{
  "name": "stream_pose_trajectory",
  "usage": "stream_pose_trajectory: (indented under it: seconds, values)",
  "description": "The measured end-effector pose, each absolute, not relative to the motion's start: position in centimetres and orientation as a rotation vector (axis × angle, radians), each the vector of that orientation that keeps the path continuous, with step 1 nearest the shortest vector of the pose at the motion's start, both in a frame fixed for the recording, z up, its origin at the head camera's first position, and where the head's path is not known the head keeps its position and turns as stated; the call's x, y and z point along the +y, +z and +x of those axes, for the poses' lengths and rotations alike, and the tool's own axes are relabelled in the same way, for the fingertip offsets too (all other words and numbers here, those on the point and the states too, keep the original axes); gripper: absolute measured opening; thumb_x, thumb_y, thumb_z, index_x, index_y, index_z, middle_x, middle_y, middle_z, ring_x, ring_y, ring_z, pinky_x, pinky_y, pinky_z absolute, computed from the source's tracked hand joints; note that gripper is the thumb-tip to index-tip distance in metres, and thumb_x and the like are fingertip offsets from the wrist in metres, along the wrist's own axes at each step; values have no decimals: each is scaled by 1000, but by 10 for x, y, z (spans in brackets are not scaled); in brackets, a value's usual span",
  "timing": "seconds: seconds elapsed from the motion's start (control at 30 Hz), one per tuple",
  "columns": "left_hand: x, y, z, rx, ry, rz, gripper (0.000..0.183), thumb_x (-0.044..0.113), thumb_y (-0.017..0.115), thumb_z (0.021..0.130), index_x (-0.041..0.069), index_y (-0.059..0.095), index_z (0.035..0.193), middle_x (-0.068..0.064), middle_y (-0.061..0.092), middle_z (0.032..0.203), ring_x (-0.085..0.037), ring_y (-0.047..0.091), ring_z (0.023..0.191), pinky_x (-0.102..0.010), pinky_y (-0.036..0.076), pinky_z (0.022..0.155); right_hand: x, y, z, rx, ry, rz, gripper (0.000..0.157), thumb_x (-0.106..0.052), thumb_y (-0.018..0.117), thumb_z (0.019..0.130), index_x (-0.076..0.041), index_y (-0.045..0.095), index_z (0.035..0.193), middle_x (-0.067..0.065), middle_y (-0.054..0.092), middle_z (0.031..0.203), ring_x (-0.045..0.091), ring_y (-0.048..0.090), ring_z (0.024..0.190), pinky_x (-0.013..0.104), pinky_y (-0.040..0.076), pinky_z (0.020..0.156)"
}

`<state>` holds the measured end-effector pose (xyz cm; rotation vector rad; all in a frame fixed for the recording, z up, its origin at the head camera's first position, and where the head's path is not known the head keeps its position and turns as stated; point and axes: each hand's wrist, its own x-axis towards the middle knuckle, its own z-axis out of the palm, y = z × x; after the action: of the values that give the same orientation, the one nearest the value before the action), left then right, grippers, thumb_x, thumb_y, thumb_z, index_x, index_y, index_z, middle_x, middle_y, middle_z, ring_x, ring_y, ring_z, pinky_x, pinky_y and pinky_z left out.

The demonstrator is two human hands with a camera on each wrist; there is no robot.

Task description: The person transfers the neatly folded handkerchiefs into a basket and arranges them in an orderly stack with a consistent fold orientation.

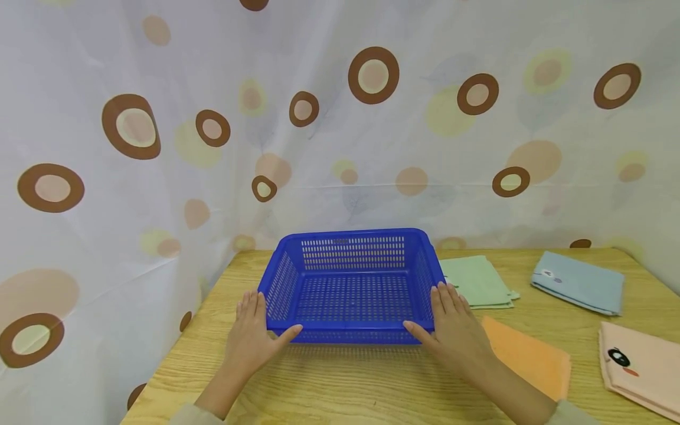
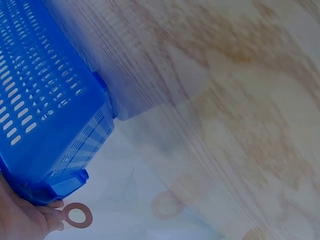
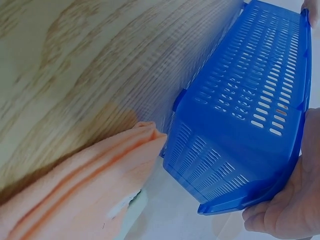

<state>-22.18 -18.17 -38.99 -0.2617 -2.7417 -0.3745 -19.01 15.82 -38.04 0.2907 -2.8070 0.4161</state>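
A blue plastic basket with slotted walls stands on the wooden table, nothing inside it. My left hand holds its near left corner, fingers along the left rim and thumb on the front rim. At the near right corner, my right hand holds the rim the same way. In the right wrist view, fingertips curl under the basket's rim. A folded orange cloth lies close beside the right hand, and a folded green cloth lies just right of the basket.
Farther right on the table lie a folded blue cloth and a folded pink cloth with an eye design. A white curtain with brown rings hangs behind the table and along its left side.
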Motion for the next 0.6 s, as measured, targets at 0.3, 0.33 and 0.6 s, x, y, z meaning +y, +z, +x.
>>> stream_pose_trajectory:
  seconds: [0.3,0.33,0.6]
  values:
    - [-181,-389,-220,-2734,-353,-263,104,65,54,76,-17,28,135,-33,24,143,-44,16,136,-52,15,113,160,-380,-188,-2814,444,299,89,-60,40,88,15,29,136,32,24,143,46,18,135,58,18,109]
    - [-181,-389,-219,-2736,-350,-263,104,65,54,76,-17,28,135,-33,24,143,-44,16,136,-52,15,113,160,-380,-187,-2815,444,300,89,-60,40,88,15,29,136,32,25,143,46,18,135,58,18,109]
    - [-179,-388,-215,-2740,-343,-265,104,66,54,76,-17,29,134,-33,25,142,-44,17,136,-52,15,113,160,-379,-182,-2812,421,289,88,-59,41,88,15,30,135,32,26,143,46,19,134,57,20,109]
